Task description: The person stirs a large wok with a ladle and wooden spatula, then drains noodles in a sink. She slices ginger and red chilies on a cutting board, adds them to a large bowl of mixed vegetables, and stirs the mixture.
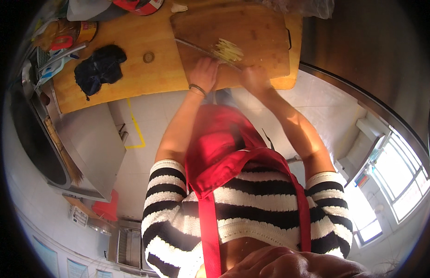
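Observation:
My right hand (255, 79) is closed around the handle of a kitchen knife, whose blade (201, 50) runs up and left across the wooden cutting board (267, 38). The blade looks thin, seen almost edge-on from above. Just this side of it, my left hand (204, 73) rests on the board with its fingertips close to the blade. A small pale bit shows by those fingertips, but the fingers hide whether they hold anything. Beyond the blade lies a small heap of pale yellow cut strips (229, 49).
The board lies on a wooden table (159, 74). A round metal-looking disc (148, 57) and a crumpled dark bundle (101, 68) sit to the left. Jars (87, 31) and a red container (140, 5) crowd the far left. A clear plastic bag (312, 7) lies beyond the board.

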{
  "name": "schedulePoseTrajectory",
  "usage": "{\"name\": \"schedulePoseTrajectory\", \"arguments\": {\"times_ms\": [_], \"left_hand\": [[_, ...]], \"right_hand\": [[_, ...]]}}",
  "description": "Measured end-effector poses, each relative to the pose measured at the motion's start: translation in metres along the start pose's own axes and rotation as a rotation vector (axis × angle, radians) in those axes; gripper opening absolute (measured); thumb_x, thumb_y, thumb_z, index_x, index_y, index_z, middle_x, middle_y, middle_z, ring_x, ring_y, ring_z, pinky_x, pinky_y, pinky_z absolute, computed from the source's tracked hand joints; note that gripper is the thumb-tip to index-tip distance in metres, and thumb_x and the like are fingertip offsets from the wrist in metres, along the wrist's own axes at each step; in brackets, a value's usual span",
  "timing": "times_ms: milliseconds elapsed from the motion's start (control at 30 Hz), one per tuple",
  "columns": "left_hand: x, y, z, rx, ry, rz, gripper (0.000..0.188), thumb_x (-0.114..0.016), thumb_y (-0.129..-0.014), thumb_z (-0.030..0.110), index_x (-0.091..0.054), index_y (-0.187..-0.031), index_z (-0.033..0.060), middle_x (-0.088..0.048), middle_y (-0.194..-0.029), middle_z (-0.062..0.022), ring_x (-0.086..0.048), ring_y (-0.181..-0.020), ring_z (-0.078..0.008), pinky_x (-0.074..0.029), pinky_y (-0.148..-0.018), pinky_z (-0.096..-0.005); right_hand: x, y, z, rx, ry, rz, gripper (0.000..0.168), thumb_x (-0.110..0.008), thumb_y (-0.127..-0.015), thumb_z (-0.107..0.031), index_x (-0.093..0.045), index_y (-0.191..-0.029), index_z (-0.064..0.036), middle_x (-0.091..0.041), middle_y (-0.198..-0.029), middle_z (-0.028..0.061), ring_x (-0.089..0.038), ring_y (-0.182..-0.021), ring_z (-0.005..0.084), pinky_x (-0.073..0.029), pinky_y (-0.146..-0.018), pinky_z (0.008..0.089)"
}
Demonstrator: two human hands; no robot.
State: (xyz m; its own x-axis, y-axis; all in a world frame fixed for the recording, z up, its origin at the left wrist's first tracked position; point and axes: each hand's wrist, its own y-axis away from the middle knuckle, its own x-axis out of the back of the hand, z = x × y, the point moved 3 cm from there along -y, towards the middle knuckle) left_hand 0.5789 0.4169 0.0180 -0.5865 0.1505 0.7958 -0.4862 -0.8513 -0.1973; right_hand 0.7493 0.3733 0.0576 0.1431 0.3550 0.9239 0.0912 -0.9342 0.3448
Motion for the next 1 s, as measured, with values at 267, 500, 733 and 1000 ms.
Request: {"name": "schedulePoseTrajectory", "arguments": {"times_ms": [267,500,733,1000], "left_hand": [[-0.005,0.005,-0.001,0.015,-0.023,0.020,0.020,-0.058,-0.082,0.015,-0.061,-0.101,0.0145,-0.056,-0.097,-0.0048,-0.056,-0.090,-0.0261,-0.052,-0.064,-0.0387],[0.002,0.002,0.002,0.005,-0.025,0.043,0.019,-0.059,-0.082,0.015,-0.061,-0.101,0.0134,-0.057,-0.101,-0.0040,-0.056,-0.092,-0.0257,-0.052,-0.065,-0.0381],[-0.003,0.000,0.001,0.053,0.040,0.053,0.013,-0.058,-0.085,0.017,-0.063,-0.096,0.0128,-0.060,-0.098,-0.0057,-0.056,-0.090,-0.0265,-0.049,-0.073,-0.0385],[-0.006,0.003,-0.001,0.000,-0.057,0.041,0.019,-0.059,-0.082,0.016,-0.060,-0.102,0.0143,-0.057,-0.100,-0.0032,-0.056,-0.091,-0.0254,-0.052,-0.063,-0.0371]], "right_hand": [[0.006,0.004,-0.006,-0.047,-0.028,-0.033,0.016,-0.058,-0.072,-0.011,-0.068,-0.081,-0.004,-0.063,-0.067,0.0192,-0.063,-0.062,0.0331,-0.050,-0.056,0.0426],[0.023,0.004,-0.002,0.022,-0.189,0.041,0.017,-0.058,-0.071,-0.012,-0.068,-0.081,-0.003,-0.063,-0.068,0.0199,-0.064,-0.064,0.0337,-0.050,-0.057,0.0434],[0.010,-0.003,-0.001,-0.044,-0.153,-0.019,0.017,-0.058,-0.072,-0.013,-0.067,-0.070,0.001,-0.062,-0.065,0.0214,-0.063,-0.061,0.0350,-0.051,-0.057,0.0435],[-0.008,-0.001,-0.002,-0.076,-0.059,-0.044,0.018,-0.057,-0.073,-0.014,-0.068,-0.076,0.000,-0.063,-0.071,0.0222,-0.064,-0.066,0.0361,-0.051,-0.061,0.0440]]}}
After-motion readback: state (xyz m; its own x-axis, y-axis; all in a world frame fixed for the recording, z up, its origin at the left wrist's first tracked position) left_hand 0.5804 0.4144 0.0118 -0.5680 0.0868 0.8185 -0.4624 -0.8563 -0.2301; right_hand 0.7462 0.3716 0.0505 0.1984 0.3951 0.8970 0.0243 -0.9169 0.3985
